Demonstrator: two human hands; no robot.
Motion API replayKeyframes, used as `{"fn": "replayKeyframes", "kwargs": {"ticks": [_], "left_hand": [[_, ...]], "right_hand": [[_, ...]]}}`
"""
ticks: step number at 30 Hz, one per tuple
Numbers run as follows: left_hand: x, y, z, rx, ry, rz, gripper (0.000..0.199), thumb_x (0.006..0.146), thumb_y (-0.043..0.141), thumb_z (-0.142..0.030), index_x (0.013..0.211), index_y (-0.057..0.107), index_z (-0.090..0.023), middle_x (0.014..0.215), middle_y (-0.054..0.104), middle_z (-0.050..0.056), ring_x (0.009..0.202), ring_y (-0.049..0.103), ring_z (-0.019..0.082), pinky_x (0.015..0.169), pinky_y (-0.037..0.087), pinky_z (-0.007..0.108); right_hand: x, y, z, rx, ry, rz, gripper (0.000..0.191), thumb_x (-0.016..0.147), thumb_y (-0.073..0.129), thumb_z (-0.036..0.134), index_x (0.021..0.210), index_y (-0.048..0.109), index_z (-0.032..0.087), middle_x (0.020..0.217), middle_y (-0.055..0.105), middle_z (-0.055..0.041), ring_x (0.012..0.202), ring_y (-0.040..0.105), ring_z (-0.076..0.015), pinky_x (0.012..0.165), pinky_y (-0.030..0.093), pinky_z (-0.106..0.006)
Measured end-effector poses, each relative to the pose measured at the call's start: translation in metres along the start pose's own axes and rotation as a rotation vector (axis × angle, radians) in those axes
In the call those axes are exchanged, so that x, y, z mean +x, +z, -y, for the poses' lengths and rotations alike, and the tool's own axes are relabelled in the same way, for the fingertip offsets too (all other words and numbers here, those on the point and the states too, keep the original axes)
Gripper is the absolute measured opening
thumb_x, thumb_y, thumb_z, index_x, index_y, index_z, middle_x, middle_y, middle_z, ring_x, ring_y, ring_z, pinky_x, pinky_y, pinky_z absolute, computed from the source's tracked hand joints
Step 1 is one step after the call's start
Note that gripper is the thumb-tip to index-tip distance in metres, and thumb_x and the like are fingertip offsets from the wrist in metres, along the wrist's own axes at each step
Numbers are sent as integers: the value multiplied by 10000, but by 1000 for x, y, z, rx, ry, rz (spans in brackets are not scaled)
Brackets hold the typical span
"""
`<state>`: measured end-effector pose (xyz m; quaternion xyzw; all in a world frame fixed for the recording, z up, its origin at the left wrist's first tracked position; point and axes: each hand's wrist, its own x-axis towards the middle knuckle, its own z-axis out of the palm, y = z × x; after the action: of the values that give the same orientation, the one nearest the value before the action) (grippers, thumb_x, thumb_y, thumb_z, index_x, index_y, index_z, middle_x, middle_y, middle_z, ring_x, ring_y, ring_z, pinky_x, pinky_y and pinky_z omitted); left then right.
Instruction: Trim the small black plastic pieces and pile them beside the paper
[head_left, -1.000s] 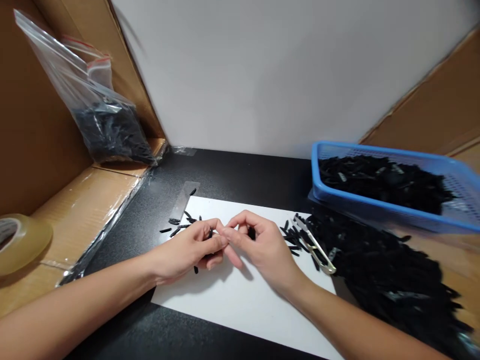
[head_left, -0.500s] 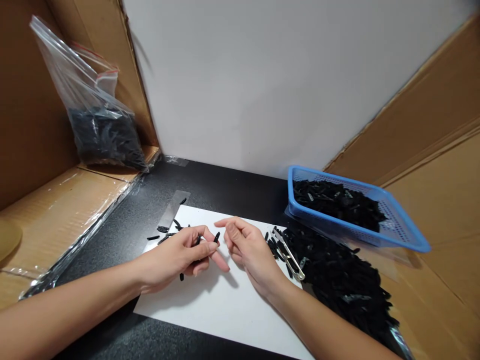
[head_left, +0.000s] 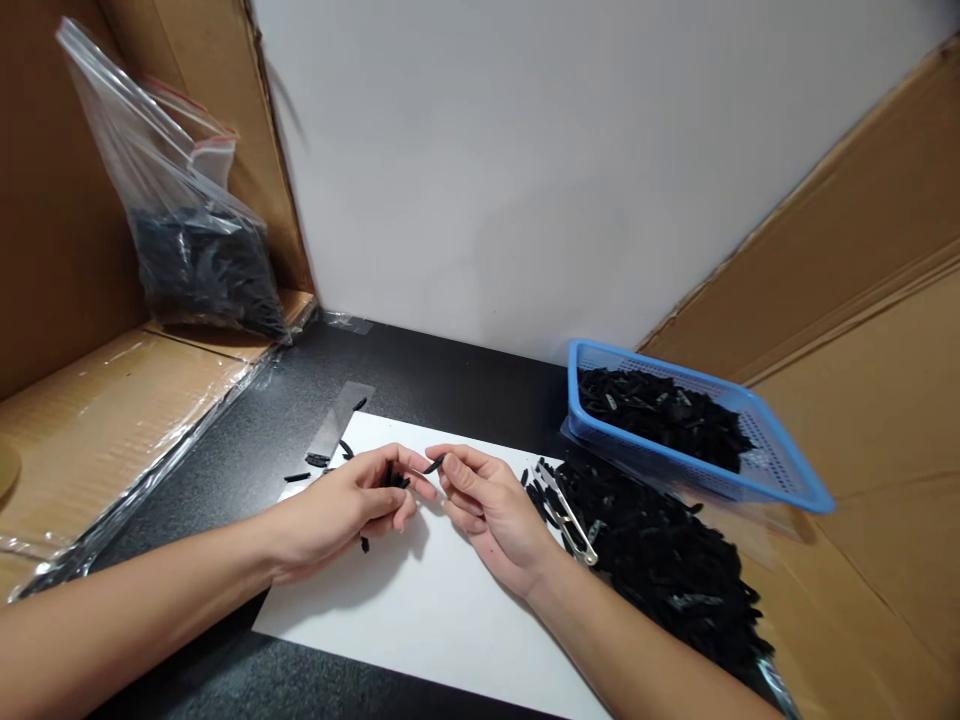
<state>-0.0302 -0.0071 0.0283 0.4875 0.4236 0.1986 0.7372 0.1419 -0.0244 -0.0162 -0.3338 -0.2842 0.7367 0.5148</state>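
Over a white sheet, my right hand pinches a small dark piece between thumb and forefinger. My left hand is curled around several black pieces, its fingertips close to my right hand. One more black piece shows just below my left hand. Several loose black pieces lie by the sheet's upper left edge, beside a clear strip. To the right of my right hand, silver scissors or snips rest against a large heap of black pieces.
A blue basket holding black pieces stands behind the heap. At the left, a clear zip bag of dark pieces leans on cardboard. A pale wall rises behind the black table.
My right hand has closed on a small dark piece that stood at my left fingertips. My left fingers have curled in more. The whole view has shifted slightly.
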Motion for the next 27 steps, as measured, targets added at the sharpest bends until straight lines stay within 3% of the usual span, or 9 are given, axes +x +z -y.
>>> {"fn": "replayKeyframes", "kwargs": {"ticks": [8, 13, 17, 21, 24, 27], "left_hand": [[-1, 0, 2, 5, 9, 27, 192, 885, 535, -318, 1034, 457, -223, 836, 648, 3, 547, 394, 79, 522, 200, 251], [0, -1, 2, 72, 26, 11, 235, 848, 580, -408, 850, 469, -201, 795, 633, -5, 542, 361, 78, 500, 206, 237], [0, 0, 0, 156, 57, -12, 229, 796, 639, -391, 769, 546, -183, 629, 527, -51, 516, 299, 78, 483, 191, 234], [1, 0, 0, 124, 67, -41, 184, 768, 659, -346, 774, 595, -173, 627, 530, -46, 523, 303, 79, 485, 193, 232], [2, -1, 3, 106, 75, -60, 165, 743, 676, -312, 752, 589, -173, 623, 545, -48, 511, 302, 74, 479, 188, 230], [3, -3, 6, 112, 80, -67, 162, 737, 682, -293, 710, 580, -170, 594, 545, -55, 486, 290, 67, 469, 176, 230]], "right_hand": [[0, 0, -2, 4, -5, -23, 232, 714, 777, 323, 857, 740, 143, 635, 481, 21, 437, 168, -20, 369, 117, -177], [0, 2, -1, 23, 5, -53, 228, 708, 770, 306, 854, 716, 140, 628, 467, 31, 446, 159, -34, 368, 126, -172], [-2, 6, -1, 61, -7, -27, 213, 773, 676, 350, 697, 630, 156, 661, 516, 8, 455, 280, -51, 371, 169, -172], [-4, 10, -4, -90, -7, -65, 310, 802, 646, 462, 717, 589, 169, 597, 507, 30, 425, 256, -51, 358, 132, -176], [-4, 11, -9, -242, -25, -85, 286, 752, 728, 429, 825, 621, 174, 557, 495, 54, 408, 246, -39, 361, 118, -176], [-4, 12, -10, -310, -69, -111, 272, 697, 784, 384, 782, 651, 162, 569, 514, 46, 405, 273, -34, 357, 131, -186]]}}
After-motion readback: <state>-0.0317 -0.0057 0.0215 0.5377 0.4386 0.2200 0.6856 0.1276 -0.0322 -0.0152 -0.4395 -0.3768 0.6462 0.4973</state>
